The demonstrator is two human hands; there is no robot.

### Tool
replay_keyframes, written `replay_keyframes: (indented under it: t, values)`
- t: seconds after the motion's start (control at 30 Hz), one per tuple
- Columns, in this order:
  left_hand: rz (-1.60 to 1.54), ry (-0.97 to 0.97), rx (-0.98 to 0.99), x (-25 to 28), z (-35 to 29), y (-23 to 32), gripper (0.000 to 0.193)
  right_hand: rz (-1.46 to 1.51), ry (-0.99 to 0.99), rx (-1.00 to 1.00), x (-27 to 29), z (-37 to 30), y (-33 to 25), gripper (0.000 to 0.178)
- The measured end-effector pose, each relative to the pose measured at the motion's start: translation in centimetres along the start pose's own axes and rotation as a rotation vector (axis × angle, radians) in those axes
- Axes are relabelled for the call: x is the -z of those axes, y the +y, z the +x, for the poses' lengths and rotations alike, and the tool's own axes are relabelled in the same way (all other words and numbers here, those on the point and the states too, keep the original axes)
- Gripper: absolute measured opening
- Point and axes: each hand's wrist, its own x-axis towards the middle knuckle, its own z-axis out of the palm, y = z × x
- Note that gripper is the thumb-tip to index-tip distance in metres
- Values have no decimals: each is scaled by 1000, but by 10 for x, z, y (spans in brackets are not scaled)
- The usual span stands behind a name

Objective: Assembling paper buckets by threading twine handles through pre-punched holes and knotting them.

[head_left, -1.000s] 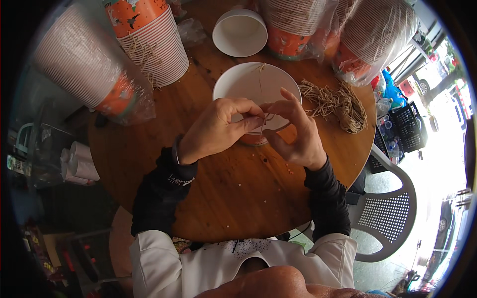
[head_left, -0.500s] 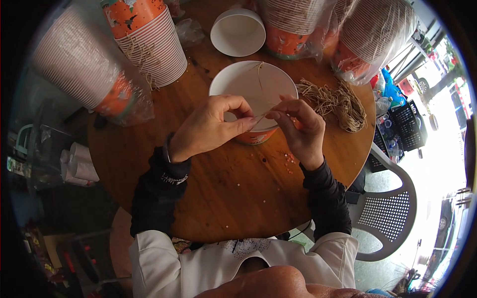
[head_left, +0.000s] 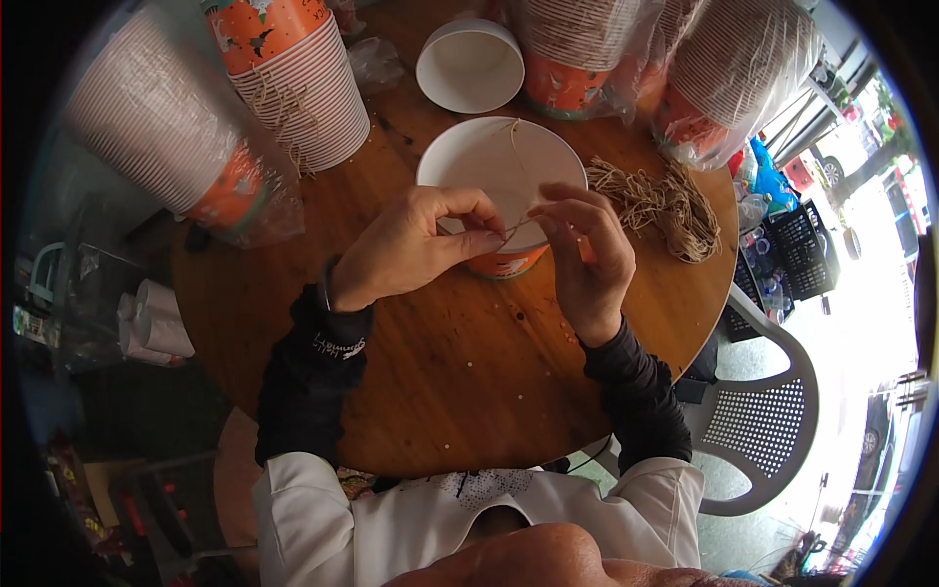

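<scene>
A white paper bucket (head_left: 465, 161) with an orange printed outside stands on the table in front of me. A thin tan string (head_left: 515, 147) is attached near its far rim and runs down across the opening toward my fingers. My left hand (head_left: 401, 245) is on the bucket's near left side, thumb and forefinger pinched on the string. From the right, my right hand (head_left: 594, 259) pinches the string too, a short stretch of it spanning the gap between both hands. To the right of the bucket lies a bundle of tan strings (head_left: 675, 215).
The round wooden table (head_left: 440, 382) carries small scraps. Stacked paper buckets (head_left: 313, 108) with strings stand at the back left, wrapped stacks (head_left: 734, 78) at the back right. A single white bucket (head_left: 469, 68) lies behind. A plastic chair (head_left: 758, 421) stands to the right.
My right hand has turned and its fingers have shifted slightly along the string. The bucket has shifted slightly. My left hand stays in nearly the same place.
</scene>
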Motion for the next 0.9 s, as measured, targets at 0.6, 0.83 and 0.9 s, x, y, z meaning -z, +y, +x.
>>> replay_keyframes:
  t: [0.6, 0.83, 0.9]
  values:
    - [-128, 177, -80, -25, 0, 21, 24, -252, -73, 290, 8, 3, -10, 22]
    - [39, 275, -213, -33, 3, 11, 41, 184, -46, -162, 2, 1, -11, 13]
    - [156, 324, -253, -36, 3, 4, 39, 268, -45, -221, 0, 0, -9, 12]
